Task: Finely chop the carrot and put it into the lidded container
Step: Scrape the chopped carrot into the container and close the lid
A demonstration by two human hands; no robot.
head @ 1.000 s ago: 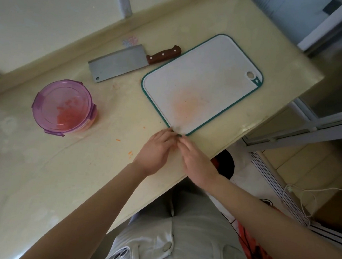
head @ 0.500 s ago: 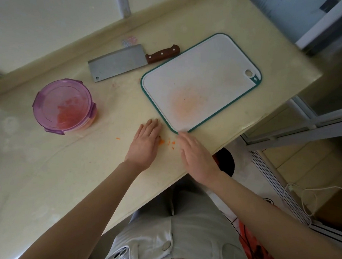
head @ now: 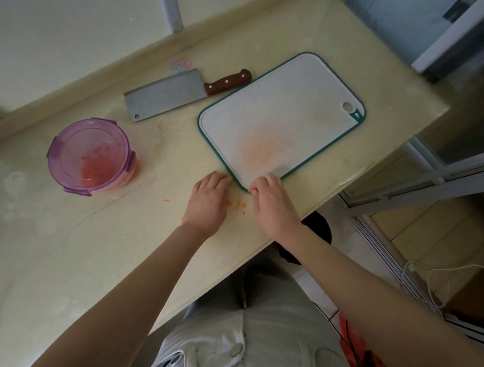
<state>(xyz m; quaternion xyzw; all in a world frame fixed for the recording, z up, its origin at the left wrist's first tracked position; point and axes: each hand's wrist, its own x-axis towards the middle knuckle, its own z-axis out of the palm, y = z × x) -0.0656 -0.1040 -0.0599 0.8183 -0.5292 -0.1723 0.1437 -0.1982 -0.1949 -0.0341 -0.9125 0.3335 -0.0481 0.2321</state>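
A round container [head: 91,157] with a purple clip-on lid stands on the counter at the left, chopped carrot showing through it. The white cutting board [head: 282,120] with a green rim lies at the right, bare except for an orange stain. A few carrot bits [head: 237,206] lie on the counter between my hands. My left hand [head: 208,201] rests flat on the counter, fingers straight, beside the board's near corner. My right hand [head: 272,204] has its fingers curled at that corner, touching the rim; whether it pinches anything is hidden.
A cleaver [head: 181,94] with a brown wooden handle lies flat behind the board, near the back wall. One stray carrot sliver [head: 167,200] sits left of my left hand. The counter's edge [head: 258,256] runs diagonally just below my hands, with the floor beyond it.
My hands were together at the board's corner. They parted, uncovering carrot bits on the counter. The left hand flattened on the counter and the right hand curled back up to the board's corner.
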